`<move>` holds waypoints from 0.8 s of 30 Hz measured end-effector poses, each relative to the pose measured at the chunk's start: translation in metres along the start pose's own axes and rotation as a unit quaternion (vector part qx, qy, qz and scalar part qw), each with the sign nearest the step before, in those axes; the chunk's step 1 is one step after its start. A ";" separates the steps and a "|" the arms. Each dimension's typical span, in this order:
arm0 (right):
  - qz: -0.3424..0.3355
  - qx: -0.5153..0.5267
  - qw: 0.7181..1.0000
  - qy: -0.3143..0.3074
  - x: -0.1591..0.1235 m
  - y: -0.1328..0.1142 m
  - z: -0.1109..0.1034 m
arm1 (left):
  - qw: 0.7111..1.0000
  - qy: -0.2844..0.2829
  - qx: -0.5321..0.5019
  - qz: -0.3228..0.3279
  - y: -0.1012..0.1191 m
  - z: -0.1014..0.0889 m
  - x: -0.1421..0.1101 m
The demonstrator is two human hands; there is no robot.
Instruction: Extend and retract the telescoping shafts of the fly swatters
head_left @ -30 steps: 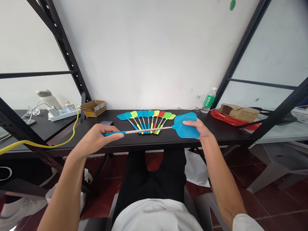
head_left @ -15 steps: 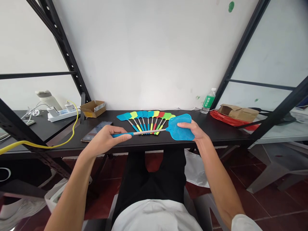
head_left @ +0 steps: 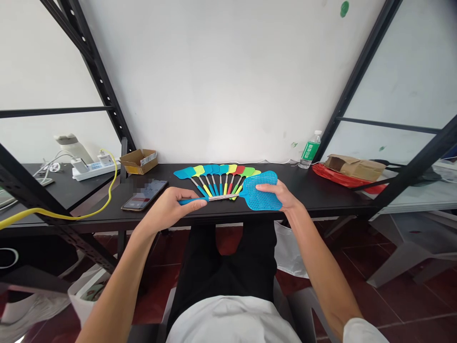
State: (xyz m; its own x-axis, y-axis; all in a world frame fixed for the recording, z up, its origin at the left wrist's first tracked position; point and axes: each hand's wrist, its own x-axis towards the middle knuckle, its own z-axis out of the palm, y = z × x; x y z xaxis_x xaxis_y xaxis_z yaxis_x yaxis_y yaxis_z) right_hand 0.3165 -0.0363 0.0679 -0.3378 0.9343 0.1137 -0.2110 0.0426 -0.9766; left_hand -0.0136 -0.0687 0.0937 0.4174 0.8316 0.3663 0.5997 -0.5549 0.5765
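Note:
I hold a blue fly swatter [head_left: 260, 190] crosswise over the front of the black table [head_left: 321, 195]. My left hand [head_left: 171, 207] is closed round its blue handle. My right hand [head_left: 282, 196] grips the mesh head from the right. The metal shaft between the two hands is short. Behind it, several fly swatters [head_left: 217, 176] in blue, yellow, green and red lie fanned out on the table.
A phone [head_left: 144, 195] lies on the table left of my left hand. Further back stand a small cardboard box [head_left: 139, 160], a green-labelled bottle [head_left: 310, 150], and a brown paper bag [head_left: 355, 166] on red plastic. A power strip [head_left: 93, 167] with a yellow cable sits at the left.
My hands have come toward each other and the swatter's shaft has grown shorter between them. The phone, earlier covered by my left hand, now shows.

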 end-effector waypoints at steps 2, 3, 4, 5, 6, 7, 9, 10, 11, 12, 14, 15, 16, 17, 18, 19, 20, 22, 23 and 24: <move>-0.003 0.003 1.000 0.005 0.000 0.001 0.001 | 1.000 -0.003 -0.005 -0.009 0.001 0.002 0.001; -0.004 0.006 1.000 0.005 0.000 0.001 0.002 | 1.000 -0.004 -0.008 -0.013 0.002 0.002 0.002; -0.005 0.009 1.000 0.004 0.000 0.001 0.002 | 1.000 -0.005 -0.011 -0.015 0.002 0.003 0.002; -0.005 0.012 1.000 0.003 0.001 0.001 0.002 | 1.000 -0.005 -0.014 -0.017 0.002 0.003 0.002; -0.004 0.014 1.000 0.005 0.001 0.002 0.003 | 1.000 -0.005 -0.016 -0.018 0.003 0.003 0.002; 0.000 0.014 1.000 0.007 0.001 0.002 0.003 | 1.000 -0.005 -0.016 -0.020 0.003 0.003 0.002; 0.015 0.011 1.000 0.019 0.003 0.004 0.003 | 1.000 -0.005 -0.014 -0.026 0.003 0.004 0.002; 0.022 0.011 0.999 0.023 0.003 0.005 0.002 | 0.999 -0.005 -0.014 -0.030 0.003 0.005 0.003; 0.026 0.013 0.999 0.025 0.004 0.005 0.002 | 0.999 -0.005 -0.016 -0.032 0.003 0.005 0.003; 0.025 0.018 0.999 0.024 0.004 0.005 0.001 | 0.999 -0.005 -0.020 -0.033 0.002 0.006 0.003; 0.013 0.030 0.999 0.024 0.004 0.005 0.000 | 0.999 -0.007 -0.035 -0.033 0.001 0.008 0.004; 0.006 0.035 0.999 0.023 0.004 0.004 -0.001 | 0.999 -0.007 -0.043 -0.033 0.000 0.009 0.005; 0.000 0.040 0.999 0.023 0.004 0.004 -0.001 | 0.998 -0.007 -0.049 -0.033 -0.001 0.010 0.006; -0.003 0.043 0.999 0.021 0.003 0.003 -0.001 | 0.998 -0.006 -0.054 -0.034 -0.002 0.010 0.006; -0.005 0.045 0.999 0.018 0.003 0.003 0.000 | 0.998 -0.005 -0.057 -0.035 -0.003 0.010 0.006; -0.005 0.047 0.999 0.014 0.003 0.002 0.001 | 0.998 -0.005 -0.058 -0.035 -0.004 0.010 0.007; -0.004 0.050 0.999 0.010 0.003 0.002 0.002 | 0.998 -0.004 -0.058 -0.035 -0.005 0.009 0.007; 0.000 0.052 0.999 0.005 0.003 0.003 0.003 | 0.998 -0.003 -0.057 -0.035 -0.007 0.008 0.006; 0.002 0.052 0.999 0.005 0.003 0.004 0.004 | 0.998 -0.002 -0.057 -0.035 -0.008 0.007 0.006; 0.004 0.051 0.999 0.005 0.003 0.004 0.004 | 0.998 -0.001 -0.056 -0.035 -0.009 0.007 0.006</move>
State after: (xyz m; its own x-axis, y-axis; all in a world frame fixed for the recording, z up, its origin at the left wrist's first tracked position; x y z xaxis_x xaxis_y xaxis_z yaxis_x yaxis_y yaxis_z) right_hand 0.3110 -0.0342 0.0647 -0.3306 0.9380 0.1041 -0.3007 -0.0002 -0.9537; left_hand -0.0117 -0.0586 0.0859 0.3797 0.8677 0.3207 0.5472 -0.4902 0.6784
